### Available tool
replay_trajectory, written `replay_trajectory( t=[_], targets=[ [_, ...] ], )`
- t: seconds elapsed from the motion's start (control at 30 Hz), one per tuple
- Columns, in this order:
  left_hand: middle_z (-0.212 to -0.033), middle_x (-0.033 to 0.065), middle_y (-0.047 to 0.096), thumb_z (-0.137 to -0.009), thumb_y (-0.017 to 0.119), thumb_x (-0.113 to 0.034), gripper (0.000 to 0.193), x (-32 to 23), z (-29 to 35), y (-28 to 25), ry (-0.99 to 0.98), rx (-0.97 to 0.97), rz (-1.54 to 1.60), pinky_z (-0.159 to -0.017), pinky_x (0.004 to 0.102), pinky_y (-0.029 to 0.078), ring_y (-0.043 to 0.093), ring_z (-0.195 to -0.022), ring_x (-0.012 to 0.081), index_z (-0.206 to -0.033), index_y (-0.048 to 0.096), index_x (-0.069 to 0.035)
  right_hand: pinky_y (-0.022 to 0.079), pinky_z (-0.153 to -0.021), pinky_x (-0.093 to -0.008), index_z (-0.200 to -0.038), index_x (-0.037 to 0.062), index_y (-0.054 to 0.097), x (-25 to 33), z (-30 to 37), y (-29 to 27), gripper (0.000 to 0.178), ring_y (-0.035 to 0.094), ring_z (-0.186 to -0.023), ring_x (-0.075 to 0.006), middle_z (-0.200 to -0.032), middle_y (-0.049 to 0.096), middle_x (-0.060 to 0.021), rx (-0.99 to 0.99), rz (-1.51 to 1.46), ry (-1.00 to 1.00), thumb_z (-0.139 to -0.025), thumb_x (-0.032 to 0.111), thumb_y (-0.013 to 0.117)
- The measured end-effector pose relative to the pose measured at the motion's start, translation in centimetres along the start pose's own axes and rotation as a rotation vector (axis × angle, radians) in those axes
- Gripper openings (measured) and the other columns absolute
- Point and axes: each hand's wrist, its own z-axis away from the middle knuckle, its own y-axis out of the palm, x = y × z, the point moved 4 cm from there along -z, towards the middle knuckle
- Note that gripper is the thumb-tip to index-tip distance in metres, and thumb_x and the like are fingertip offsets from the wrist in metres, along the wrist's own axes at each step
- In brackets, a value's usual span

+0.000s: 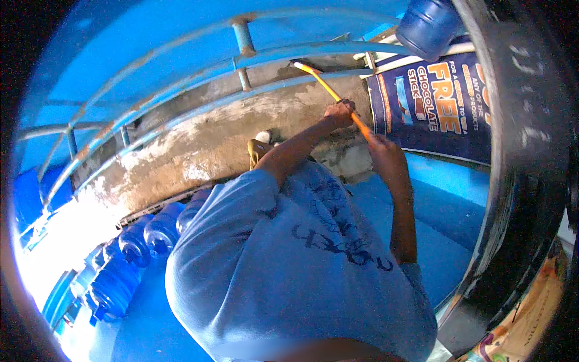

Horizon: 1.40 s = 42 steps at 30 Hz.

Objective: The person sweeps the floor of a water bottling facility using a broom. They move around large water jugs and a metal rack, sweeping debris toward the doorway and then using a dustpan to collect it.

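Observation:
An orange-yellow pole runs slantwise in front of me, its pale far end close to the worn concrete ledge beneath the railing. My left hand is wrapped round the middle of the pole. Lower down and to the right, my right hand grips its near end. What kind of tool the pole belongs to cannot be made out. Under my left forearm, a tan-and-white shoe partly shows on the concrete. My blue shirt fills the lower middle of the view.
Blue painted rails curve along the bare, patchy concrete. Several blue water jugs stand at the lower left. At the right are a printed dark banner, a blue container, a dark upright post and a cardboard box.

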Motion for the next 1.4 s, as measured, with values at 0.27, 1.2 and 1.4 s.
replay_trajectory(
  t=[0.27, 1.2, 1.4],
  targets=[
    [-0.103, 0.0168, 0.064, -0.077, 0.063, -0.027, 0.027, -4.4, -1.9, -4.0, -0.059, -0.248, 0.376, -0.089, 0.0491, 0.048, 0.061, -0.098, 0.0383, -0.100, 0.065, -0.013, 0.050, -0.067, -0.0462, -0.117, 0.0038, 0.058, 3.4, -1.4, -8.1, 0.029, 0.064, -0.080, -0.0384, -0.094, 0.065, -0.0215, -0.043, 0.050, -0.010, -0.091, 0.016, 0.056],
    [-0.096, 0.0191, 0.065, -0.074, 0.058, -0.026, 0.029, 2.2, -7.4, -10.7, -0.254, -0.374, 0.251, -0.085, 0.0452, 0.050, 0.061, -0.097, 0.0351, -0.092, 0.064, -0.004, 0.029, -0.057, -0.0338, -0.059, 0.0126, 0.034, -0.3, -18.7, -8.6, 0.038, 0.028, -0.047, -0.0120, -0.049, 0.030, -0.0006, -0.442, -1.518, -0.630, -0.096, 0.020, 0.040],
    [-0.083, 0.0175, 0.062, -0.066, 0.061, -0.015, 0.019, -2.1, -3.2, -11.7, -0.025, -0.639, 0.311, -0.084, 0.0452, 0.046, 0.059, -0.087, 0.0364, -0.081, 0.061, -0.003, 0.028, -0.057, -0.0329, -0.063, 0.0127, 0.036, -4.4, -12.1, -9.9, 0.037, 0.027, -0.049, -0.0125, -0.051, 0.031, -0.0011, -0.444, -1.643, -0.674, -0.098, 0.023, 0.034]
  ],
)
